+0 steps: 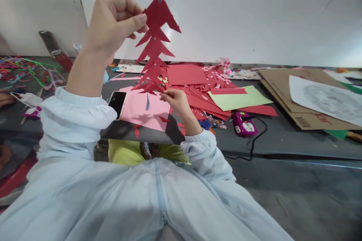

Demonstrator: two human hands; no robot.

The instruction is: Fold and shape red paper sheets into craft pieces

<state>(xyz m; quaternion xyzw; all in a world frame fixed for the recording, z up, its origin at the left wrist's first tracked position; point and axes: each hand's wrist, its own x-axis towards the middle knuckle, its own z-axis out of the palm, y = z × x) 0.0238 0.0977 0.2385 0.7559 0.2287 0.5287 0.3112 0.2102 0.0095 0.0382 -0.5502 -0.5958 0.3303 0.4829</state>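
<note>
My left hand (113, 22) is raised high and pinches the head of a red paper fish (155, 45) made of linked arrow-shaped segments, with a small googly eye near its tip. The fish hangs down toward the table. My right hand (175, 99) is lower, fingers pinched on the fish's bottom segment just above a pink paper sheet (144, 111). A small blue mark lies on that pink sheet.
A black phone (117, 102) lies left of the pink sheet. Red paper scraps (198, 90), a light green sheet (239, 98), a purple glue gun (243, 124) with a black cord, and cardboard (285, 86) sit to the right. Coloured strips (25, 69) clutter the far left.
</note>
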